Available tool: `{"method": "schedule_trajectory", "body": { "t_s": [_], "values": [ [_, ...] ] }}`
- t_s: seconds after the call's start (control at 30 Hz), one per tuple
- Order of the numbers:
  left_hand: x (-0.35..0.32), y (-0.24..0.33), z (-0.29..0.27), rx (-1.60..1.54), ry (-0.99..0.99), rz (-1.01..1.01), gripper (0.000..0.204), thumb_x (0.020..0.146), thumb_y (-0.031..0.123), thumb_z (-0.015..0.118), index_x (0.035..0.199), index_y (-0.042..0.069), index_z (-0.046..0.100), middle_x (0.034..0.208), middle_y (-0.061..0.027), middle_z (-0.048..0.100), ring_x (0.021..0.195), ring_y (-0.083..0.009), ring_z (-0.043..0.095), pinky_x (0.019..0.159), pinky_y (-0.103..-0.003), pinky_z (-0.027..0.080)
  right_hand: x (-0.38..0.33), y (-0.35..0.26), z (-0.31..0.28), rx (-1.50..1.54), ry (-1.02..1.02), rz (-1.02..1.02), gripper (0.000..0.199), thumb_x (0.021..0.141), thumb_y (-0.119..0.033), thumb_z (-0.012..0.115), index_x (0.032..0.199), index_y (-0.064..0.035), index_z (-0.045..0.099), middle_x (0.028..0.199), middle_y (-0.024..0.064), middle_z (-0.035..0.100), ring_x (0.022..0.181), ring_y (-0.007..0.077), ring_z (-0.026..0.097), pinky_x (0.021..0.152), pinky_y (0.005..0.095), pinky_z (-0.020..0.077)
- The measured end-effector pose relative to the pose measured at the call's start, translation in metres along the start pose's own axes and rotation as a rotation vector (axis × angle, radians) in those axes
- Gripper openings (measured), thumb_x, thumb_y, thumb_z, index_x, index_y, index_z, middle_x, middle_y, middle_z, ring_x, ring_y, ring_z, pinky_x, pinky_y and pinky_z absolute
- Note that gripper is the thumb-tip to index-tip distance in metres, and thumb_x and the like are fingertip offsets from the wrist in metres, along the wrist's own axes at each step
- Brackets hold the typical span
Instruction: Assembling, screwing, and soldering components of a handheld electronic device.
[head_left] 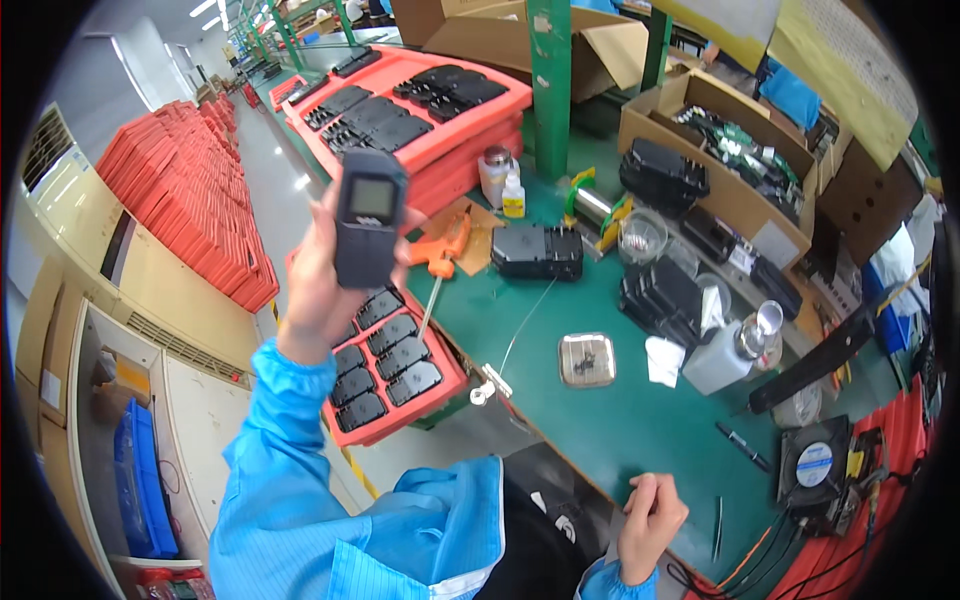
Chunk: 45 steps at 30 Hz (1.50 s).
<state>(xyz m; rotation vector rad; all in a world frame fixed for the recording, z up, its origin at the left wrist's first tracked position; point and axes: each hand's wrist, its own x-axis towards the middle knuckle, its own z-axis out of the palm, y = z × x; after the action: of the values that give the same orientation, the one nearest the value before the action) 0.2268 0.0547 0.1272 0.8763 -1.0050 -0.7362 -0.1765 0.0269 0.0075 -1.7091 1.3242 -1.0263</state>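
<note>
Raised at the upper left, my left hand (312, 262) is wrapped round a black handheld device (368, 228) with a small grey screen on its front. The screen side faces me. My right hand (650, 520) is low at the near edge of the green bench (520, 340), its fingers curled in and nothing showing in them. Behind the held device lies an orange glue gun (440, 247) on a brown sheet. A black case (537, 252) rests on the bench beside it. Small dark parts sit in a shallow square dish (587, 360).
Red foam trays (400, 425) hold black housings; more trays (470, 165) are stacked behind. A solder spool (597, 208), a carton of circuit boards (640, 125) and a white dispenser bottle (718, 358) line the far side. At right are a marker (742, 446), a fan (815, 465) and cables.
</note>
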Motion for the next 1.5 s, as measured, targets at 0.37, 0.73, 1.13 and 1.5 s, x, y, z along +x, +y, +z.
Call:
{"method": "schedule_trajectory", "body": {
  "t_s": [0.37, 0.73, 1.13, 1.5],
  "values": [
    [0.205, 0.044, -0.261, 1.163, 0.496, 0.184, 0.054, 0.103, 0.042, 0.065, 0.142, 0.004, 0.062, 0.111, -0.0121, 0.075, 0.100, -0.0189, 0.069, 0.090, -0.034, 0.051, 0.002, -0.011, -0.002, -0.209, -0.002, -0.048, 0.021, 0.104, -0.015, 0.061, 0.091, -0.0013, 0.069, 0.064, 0.0156, 0.061, 0.052, 0.0260, 0.058, 0.052, 0.0396, 0.0436],
    [0.283, 0.030, -0.366, 1.552, 0.317, -0.074, 0.045, 0.100, 0.036, 0.068, 0.138, 0.011, 0.068, 0.117, -0.0168, 0.076, 0.112, -0.0258, 0.070, 0.100, -0.036, 0.050, -0.001, -0.005, 0.008, -0.355, 0.064, -0.036, 0.018, 0.103, -0.012, 0.062, 0.091, -0.0010, 0.071, 0.065, 0.0180, 0.062, 0.053, 0.0320, 0.058, 0.052, 0.0424, 0.0431],
    [0.269, 0.023, -0.361, 1.434, 0.168, -0.152, 0.059, 0.110, 0.046, 0.048, 0.149, 0.002, 0.055, 0.144, -0.0157, 0.063, 0.136, -0.0252, 0.056, 0.116, -0.031, 0.036, -0.001, 0.006, 0.023, -0.556, 0.130, -0.191, 0.012, 0.100, -0.009, 0.067, 0.091, -0.0023, 0.071, 0.064, 0.0189, 0.060, 0.048, 0.0364, 0.056, 0.046, 0.0438, 0.0405],
    [0.281, 0.029, -0.372, 1.425, -0.055, -0.393, 0.072, 0.110, 0.057, 0.036, 0.163, 0.008, 0.033, 0.171, -0.0158, 0.028, 0.159, -0.0269, 0.023, 0.129, -0.035, 0.015, -0.003, 0.005, 0.029, -0.728, 0.163, -0.313, 0.011, 0.099, -0.011, 0.068, 0.096, -0.0026, 0.072, 0.064, 0.0180, 0.059, 0.048, 0.0369, 0.054, 0.046, 0.0453, 0.0396]
  ]
}}
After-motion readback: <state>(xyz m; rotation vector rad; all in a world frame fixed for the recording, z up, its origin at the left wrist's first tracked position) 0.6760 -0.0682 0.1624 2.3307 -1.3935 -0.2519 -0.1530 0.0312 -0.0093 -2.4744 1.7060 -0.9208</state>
